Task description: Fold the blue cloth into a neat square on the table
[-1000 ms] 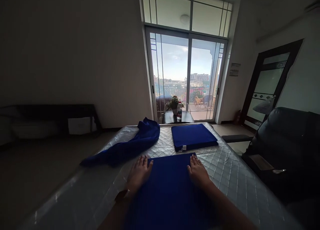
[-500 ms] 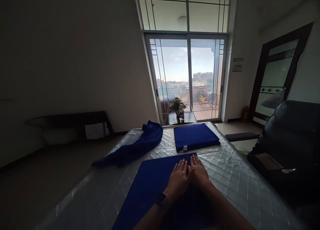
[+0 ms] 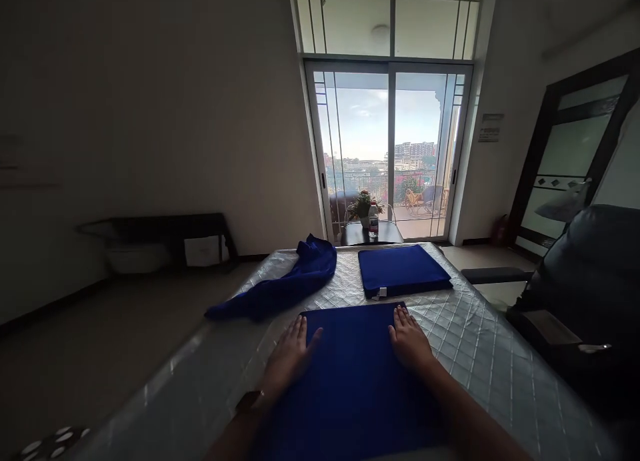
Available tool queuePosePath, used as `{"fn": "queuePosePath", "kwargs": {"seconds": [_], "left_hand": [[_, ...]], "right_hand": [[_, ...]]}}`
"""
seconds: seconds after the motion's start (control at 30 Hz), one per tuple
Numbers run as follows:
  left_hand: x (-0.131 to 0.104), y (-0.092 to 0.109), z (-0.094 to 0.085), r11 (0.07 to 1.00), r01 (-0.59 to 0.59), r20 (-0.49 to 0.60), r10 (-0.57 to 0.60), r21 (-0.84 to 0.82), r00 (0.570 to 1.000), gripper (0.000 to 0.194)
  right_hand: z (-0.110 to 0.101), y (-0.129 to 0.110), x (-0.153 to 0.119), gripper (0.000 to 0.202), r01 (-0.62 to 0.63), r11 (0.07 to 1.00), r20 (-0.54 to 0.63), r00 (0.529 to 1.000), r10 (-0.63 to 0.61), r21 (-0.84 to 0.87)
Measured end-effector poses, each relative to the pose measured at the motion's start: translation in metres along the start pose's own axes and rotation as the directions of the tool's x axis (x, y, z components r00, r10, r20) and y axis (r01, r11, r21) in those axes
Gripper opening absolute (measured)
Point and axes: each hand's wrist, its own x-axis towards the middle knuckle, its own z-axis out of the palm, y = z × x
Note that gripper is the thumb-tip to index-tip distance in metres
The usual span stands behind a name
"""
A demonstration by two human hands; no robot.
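Note:
A flat blue cloth (image 3: 355, 381) lies on the silvery quilted surface in front of me. On its left edge rests my left hand (image 3: 291, 351), fingers extended and thumb spread, a dark watch on the wrist. My right hand (image 3: 409, 337) lies flat at the cloth's upper right corner with its fingers stretched out. Neither hand grips anything. Beyond them sits a folded blue cloth (image 3: 404, 269) with a white tag. A crumpled blue cloth (image 3: 295, 284) is spread to its left.
The quilted surface (image 3: 480, 334) extends around the cloths. Behind its far edge, a small dark table (image 3: 357, 233) holds a bottle (image 3: 373, 221) and a potted plant (image 3: 363, 206). A dark leather chair (image 3: 595, 267) stands at the right.
My left hand has moved left across the cloth, away from my right hand, to its left edge. My right hand stays near the upper right corner. The view has shifted slightly.

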Motion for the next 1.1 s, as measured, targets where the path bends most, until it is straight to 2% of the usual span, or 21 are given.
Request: {"fn": "queuePosePath", "kwargs": {"seconds": [0.33,0.47,0.6,0.77,0.9,0.97,1.0,1.1], "left_hand": [[-0.004,0.004,0.005,0.999,-0.045,-0.114,0.047,0.021,0.992,0.089],[-0.006,0.007,0.0,0.999,-0.038,-0.104,0.04,0.018,0.994,0.088],[-0.006,0.009,-0.001,0.999,-0.036,-0.102,0.035,0.001,0.994,0.086],[-0.005,0.005,0.003,0.999,-0.037,-0.12,0.037,0.0,0.992,0.085],[-0.002,0.006,-0.007,0.999,0.023,-0.053,-0.022,0.031,0.998,0.086],[-0.002,0.021,-0.015,0.997,0.022,-0.084,-0.016,0.069,0.996,0.086],[-0.004,0.035,-0.017,0.996,-0.018,-0.103,0.027,0.085,0.994,0.085],[-0.017,0.098,-0.014,0.963,-0.266,-0.076,0.269,0.043,0.96,0.073]], "right_hand": [[-0.001,-0.002,-0.002,0.064,0.038,0.998,-0.036,0.999,-0.04,-0.053],[-0.01,-0.009,-0.009,0.062,0.022,0.997,-0.075,0.997,-0.028,-0.079],[-0.017,-0.012,-0.029,0.063,0.025,0.997,-0.063,0.998,-0.029,-0.071],[-0.011,-0.005,-0.054,0.065,0.037,0.999,-0.021,0.999,-0.037,0.03],[-0.007,-0.003,-0.06,0.065,0.039,0.996,-0.027,0.999,-0.037,0.081],[-0.008,-0.003,-0.059,0.066,0.039,0.995,-0.028,0.999,-0.037,0.093],[-0.008,-0.003,-0.059,0.066,0.038,0.995,-0.028,0.999,-0.035,0.096],[-0.004,-0.001,-0.056,0.065,0.04,0.996,-0.051,0.998,-0.035,0.084]]}}
